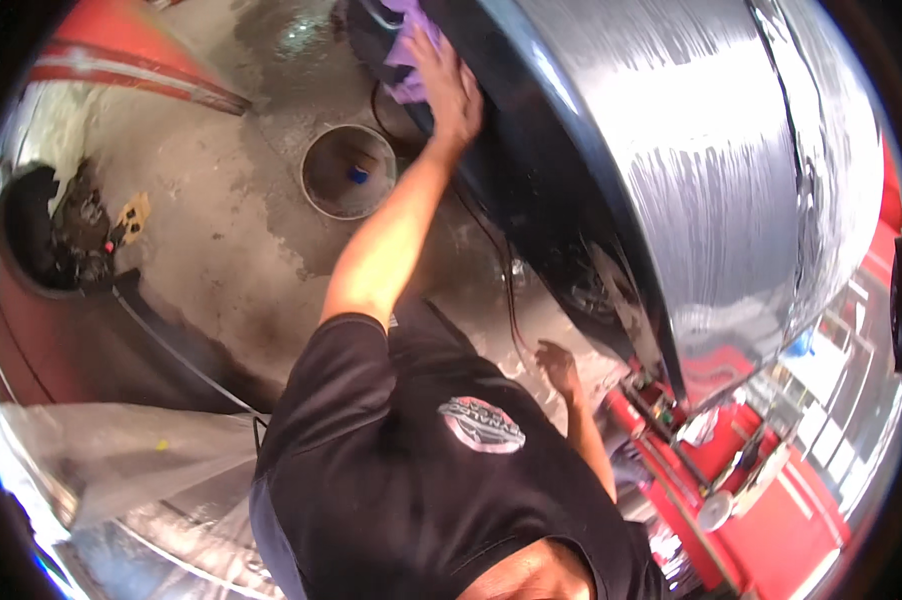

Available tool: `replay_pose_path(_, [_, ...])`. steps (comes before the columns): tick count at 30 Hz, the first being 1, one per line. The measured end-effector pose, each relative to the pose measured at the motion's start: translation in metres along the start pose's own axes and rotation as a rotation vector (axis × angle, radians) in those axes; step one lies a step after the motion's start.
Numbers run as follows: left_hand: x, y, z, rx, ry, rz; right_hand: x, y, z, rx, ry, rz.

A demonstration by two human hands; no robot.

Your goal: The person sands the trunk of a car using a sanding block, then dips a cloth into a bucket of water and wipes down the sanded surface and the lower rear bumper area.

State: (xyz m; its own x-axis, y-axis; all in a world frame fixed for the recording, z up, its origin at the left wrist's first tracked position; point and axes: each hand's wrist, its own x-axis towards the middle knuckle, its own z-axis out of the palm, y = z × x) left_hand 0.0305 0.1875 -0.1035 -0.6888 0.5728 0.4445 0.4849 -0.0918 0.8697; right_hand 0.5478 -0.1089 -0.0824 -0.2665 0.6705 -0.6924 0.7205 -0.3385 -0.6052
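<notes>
My left hand [449,95] is stretched far forward and presses a crumpled purple cloth [407,60] against the dark, glossy side of a car [531,130]. Its fingers lie over the cloth's right part. White light streaks cover the car's broad upper surface, which looks wet. Lower down, my right hand [559,368] hangs beside the car with bent, parted fingers. Nothing shows in it, and it seems to touch nothing. A round bucket [307,170] with a small blue thing inside stands on the floor left of the car, near my left forearm.
A thin hose [509,290] runs along the floor beside the car. At the right stands a red tool cart [781,530] with tools on it. Another vehicle's dark reddish panel [61,345] and a translucent plastic sheet [141,460] are at the left. A red panel [131,60] juts in at the upper left.
</notes>
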Motion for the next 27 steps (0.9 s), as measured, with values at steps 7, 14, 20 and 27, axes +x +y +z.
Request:
replay_pose_path(7, [-0.184,0.125,0.048,-0.634,-0.302,-0.446,-0.001,-0.089,-0.006,-0.115,0.089,0.074])
replay_pose_path(14, [-0.354,0.218,0.032,0.214,-0.936,0.147,-0.048,-0.011,-0.015,-0.168,0.109,0.002])
replay_pose_path(20, [-0.348,0.108,0.058,0.443,-0.371,0.292,-0.147,0.144,-0.038,-0.01,0.243,0.249])
replay_pose_path(27, [-0.337,-0.05,0.072,0.394,-0.116,0.362,-0.251,0.339,-0.025,0.328,0.234,0.526])
